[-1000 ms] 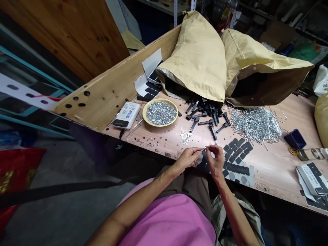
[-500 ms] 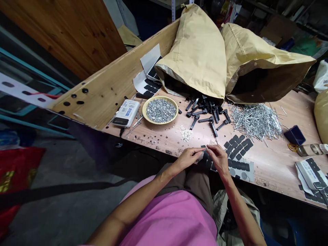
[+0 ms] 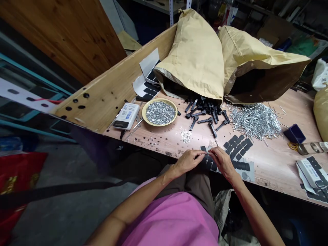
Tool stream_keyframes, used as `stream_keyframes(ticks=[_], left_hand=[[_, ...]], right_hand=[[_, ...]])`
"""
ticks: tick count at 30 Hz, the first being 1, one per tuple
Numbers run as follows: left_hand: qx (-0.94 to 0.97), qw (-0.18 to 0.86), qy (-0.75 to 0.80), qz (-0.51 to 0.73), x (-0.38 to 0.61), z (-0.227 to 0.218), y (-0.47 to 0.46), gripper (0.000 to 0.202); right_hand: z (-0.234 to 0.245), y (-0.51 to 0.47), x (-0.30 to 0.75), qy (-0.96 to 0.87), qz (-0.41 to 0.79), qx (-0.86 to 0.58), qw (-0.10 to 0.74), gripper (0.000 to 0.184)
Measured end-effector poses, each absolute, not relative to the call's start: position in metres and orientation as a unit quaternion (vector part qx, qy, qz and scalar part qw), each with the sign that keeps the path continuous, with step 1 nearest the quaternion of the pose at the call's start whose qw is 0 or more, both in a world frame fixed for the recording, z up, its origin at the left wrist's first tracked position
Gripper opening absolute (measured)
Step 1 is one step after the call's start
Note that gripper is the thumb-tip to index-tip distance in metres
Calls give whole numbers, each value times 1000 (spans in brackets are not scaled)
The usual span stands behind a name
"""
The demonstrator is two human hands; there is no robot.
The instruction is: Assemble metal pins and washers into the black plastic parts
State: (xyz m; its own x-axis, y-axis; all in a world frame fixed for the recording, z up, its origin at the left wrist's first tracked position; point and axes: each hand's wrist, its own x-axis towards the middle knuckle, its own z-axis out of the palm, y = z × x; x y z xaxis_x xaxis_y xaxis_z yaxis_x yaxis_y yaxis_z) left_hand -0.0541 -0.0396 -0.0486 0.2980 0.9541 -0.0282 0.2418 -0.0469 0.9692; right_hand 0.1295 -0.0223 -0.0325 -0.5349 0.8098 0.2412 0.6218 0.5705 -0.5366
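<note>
My left hand (image 3: pixel 189 160) and my right hand (image 3: pixel 222 160) meet at the table's front edge with fingertips pinched together. Between them is a thin metal piece (image 3: pixel 207 153), mostly hidden by the fingers, so its exact kind does not show. Under and beside the hands lies a grey sheet (image 3: pixel 252 171) with black rounded pads (image 3: pixel 241 165). More black pads (image 3: pixel 238 145) sit just beyond my right hand. A black plastic part (image 3: pixel 212 130) with a thin metal rod lies ahead of my fingers. Small metal nuts (image 3: pixel 185 136) are scattered beyond my left hand.
A yellow bowl (image 3: pixel 145 120) full of small metal nuts stands left, beside a white boxed device (image 3: pixel 126 116). Black plastic parts (image 3: pixel 202 111) and a pile of thin metal rods (image 3: pixel 256 121) lie before two paper sacks (image 3: pixel 194 54). A dark blue box (image 3: pixel 294 134) stands right.
Both hands have shifted slightly down and to the right, still pinching at the fingertips. The right hand's fingers are now curled closer over the thin metal piece. The view has tilted a little.
</note>
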Motion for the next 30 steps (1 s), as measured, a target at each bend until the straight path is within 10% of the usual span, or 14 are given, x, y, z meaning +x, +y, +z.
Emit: stream_keyframes(ticks=[30], left_hand=[[682,440,451,371,-38,-46,-47,24]], right_hand=[[-17,-23,136,-829,180,-493,190,44]])
